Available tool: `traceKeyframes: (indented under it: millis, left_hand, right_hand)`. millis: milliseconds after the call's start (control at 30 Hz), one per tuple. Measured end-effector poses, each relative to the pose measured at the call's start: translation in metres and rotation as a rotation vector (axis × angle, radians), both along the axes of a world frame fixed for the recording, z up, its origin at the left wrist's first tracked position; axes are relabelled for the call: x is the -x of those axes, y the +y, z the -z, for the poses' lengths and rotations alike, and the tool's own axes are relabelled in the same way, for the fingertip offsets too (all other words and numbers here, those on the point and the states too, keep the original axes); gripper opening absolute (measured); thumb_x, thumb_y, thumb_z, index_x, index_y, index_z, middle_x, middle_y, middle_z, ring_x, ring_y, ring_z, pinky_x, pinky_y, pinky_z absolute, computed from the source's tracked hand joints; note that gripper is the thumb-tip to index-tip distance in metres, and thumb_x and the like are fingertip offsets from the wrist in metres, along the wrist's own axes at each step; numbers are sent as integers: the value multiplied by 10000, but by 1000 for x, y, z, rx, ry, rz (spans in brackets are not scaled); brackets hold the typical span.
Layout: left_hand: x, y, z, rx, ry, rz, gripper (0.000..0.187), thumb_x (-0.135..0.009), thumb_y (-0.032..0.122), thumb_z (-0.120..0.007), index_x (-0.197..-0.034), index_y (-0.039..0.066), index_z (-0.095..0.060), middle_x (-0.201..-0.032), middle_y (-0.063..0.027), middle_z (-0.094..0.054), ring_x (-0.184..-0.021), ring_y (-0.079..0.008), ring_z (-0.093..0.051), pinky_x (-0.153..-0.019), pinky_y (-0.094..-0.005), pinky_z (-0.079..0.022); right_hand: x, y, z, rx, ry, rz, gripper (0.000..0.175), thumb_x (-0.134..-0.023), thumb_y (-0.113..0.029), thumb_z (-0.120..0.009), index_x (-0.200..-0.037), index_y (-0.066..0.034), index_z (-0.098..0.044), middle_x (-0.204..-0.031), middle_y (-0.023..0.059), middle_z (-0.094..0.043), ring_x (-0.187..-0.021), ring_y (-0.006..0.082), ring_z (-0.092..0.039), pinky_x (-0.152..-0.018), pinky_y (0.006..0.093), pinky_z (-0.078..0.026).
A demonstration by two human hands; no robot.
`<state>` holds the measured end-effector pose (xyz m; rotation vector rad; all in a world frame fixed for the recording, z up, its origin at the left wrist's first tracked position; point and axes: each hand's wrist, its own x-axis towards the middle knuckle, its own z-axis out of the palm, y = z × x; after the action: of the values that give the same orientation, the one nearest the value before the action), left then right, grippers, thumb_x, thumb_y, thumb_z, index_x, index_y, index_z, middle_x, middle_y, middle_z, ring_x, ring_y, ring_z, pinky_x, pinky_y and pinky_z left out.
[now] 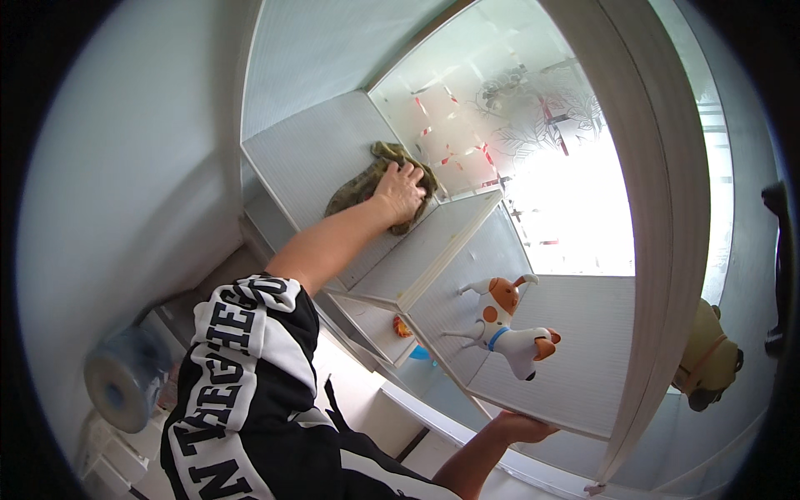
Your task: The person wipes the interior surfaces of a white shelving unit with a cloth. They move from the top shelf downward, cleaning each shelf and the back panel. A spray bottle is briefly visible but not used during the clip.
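Note:
My left hand (401, 195) presses a crumpled olive-brown cloth (356, 190) against a pale ribbed shelf panel (300, 156), near the corner beside a frosted window pane (450, 119). Its fingers are bent over the cloth, and part of the palm side is hidden. Lower right, my right hand (522, 427) grips the edge of another shelf panel (562, 375); its fingertips are partly hidden by the board. Between the hands, a white and orange toy dog figurine (497, 319) with a blue collar stands in a shelf compartment.
A tan pug figurine (706, 359) is at the far right, beyond a thick upright board (650, 156). Small orange (402, 326) and blue objects (420, 353) sit in a lower compartment. At lower left is a large plastic-wrapped roll (122, 381). Bright light comes through the window.

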<state>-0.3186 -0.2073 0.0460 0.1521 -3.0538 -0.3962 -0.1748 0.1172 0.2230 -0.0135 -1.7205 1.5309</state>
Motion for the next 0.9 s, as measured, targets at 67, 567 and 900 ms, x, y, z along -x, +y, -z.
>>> traceKeyframes:
  millis: [67, 567, 900]
  left_hand:
    - [-1, -15, 3, 10, 14, -118, 309, -934, 348, -429, -1101, 203, -644, -1263, -82, -459, -1223, -271, -366, -975, -483, -304]
    - [57, 58, -17, -1905, 537, 427, 315, -948, 191, -500, -1227, 47, -530, -1188, -88, -529, -1077, -173, -515, -966, -300, -405]
    - [-117, 60, 58, -1204, 469, 87, 365, -864, 347, -526, -1078, 52, -496, -1006, -213, -512, -946, -384, -494, -819, -429, -417]
  right_hand:
    - [-1, -1, -1, 1, -3, -23, 585, -946, -513, -275, -1312, -63, -353, -1250, 168, -484, -1148, 292, -541, -924, 458, -522]
    - [-4, -25, -8, -67, -45, -90, 610, -931, -524, -256, -1350, -83, -300, -1282, 162, -444, -1211, 309, -491, -984, 446, -472]
    - [-2, -24, -9, -32, -27, -132, 611, -932, -520, -253, -1339, -67, -296, -1273, 176, -446, -1179, 310, -521, -939, 452, -506]
